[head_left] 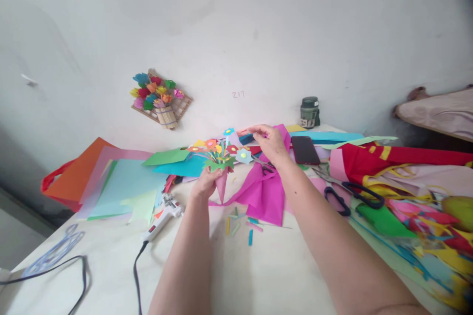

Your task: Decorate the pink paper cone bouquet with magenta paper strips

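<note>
My left hand (205, 183) grips a small paper flower bouquet (220, 181), a pink paper cone with a green leafy collar. Orange, yellow, red and blue paper flowers (211, 144) fan out above the collar on thin stems. Just right of the blooms, my right hand (271, 142) is raised with its fingers curved and slightly apart. Nothing shows between them. Its fingertips point toward a blue flower (229, 132) at the top, apart from it. Behind and below that hand lies magenta paper (266, 199), with small scissors (266, 167) partly on it.
A glue gun (161, 222) with a black cord lies left of my forearm. Small paper rolls (250, 237) are scattered in front. Coloured sheets (125, 184) spread to the left; large scissors (349, 192), a phone (305, 150), a flask (309, 112) and paper scraps (436, 226) sit right.
</note>
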`<state>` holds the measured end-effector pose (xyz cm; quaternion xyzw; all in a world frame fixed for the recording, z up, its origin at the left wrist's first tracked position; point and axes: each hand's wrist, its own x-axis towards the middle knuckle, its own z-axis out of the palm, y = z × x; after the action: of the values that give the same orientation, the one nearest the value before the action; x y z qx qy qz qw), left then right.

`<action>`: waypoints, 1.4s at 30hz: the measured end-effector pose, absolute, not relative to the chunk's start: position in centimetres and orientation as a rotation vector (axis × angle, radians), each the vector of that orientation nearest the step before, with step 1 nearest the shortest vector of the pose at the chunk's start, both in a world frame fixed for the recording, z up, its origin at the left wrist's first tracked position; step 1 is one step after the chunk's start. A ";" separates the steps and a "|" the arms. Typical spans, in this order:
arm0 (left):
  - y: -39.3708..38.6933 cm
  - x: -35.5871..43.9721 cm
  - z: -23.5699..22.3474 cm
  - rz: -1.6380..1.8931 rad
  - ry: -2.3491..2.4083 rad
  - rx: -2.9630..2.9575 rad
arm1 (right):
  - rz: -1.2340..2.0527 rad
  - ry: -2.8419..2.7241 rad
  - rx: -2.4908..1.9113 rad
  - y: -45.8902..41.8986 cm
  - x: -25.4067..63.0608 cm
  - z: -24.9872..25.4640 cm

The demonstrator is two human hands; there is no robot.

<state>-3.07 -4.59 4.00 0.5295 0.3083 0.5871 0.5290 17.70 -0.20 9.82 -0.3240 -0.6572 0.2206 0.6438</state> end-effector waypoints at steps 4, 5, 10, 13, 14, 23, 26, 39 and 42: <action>-4.7 -3.4 3.8 1.343 0.750 1.232 | 0.391 -1.555 -0.680 -0.2 18.5 10.0; -4.8 -3.4 3.7 1.335 0.760 1.217 | 0.346 -1.597 -0.650 -0.3 18.6 10.2; -5.0 -3.2 3.6 1.282 0.770 1.176 | 0.129 -1.862 -0.546 -0.9 18.4 10.8; -5.0 -3.0 3.7 1.247 0.766 1.191 | 0.014 -1.981 -0.551 -1.0 17.8 10.6; -5.0 -3.0 3.7 1.244 0.776 1.190 | -0.012 -2.006 -0.565 -1.0 17.6 10.5; -4.5 -2.2 4.5 1.575 0.878 1.252 | 0.126 -1.836 -0.738 -0.4 17.7 9.9; -3.5 -2.0 4.4 1.761 0.984 1.221 | 0.319 -1.686 -0.902 0.9 17.9 8.4; -1.9 -1.5 3.5 1.917 1.340 0.975 | 0.911 -2.070 -1.152 -1.1 9.8 1.1; -1.8 -1.4 3.7 1.879 1.400 0.973 | 0.794 -2.091 -1.273 -1.6 8.9 0.2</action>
<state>-1.40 -1.83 3.67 0.3660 0.5269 0.7070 0.2978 8.85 -1.60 0.17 -0.4748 -0.7799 0.2962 0.2804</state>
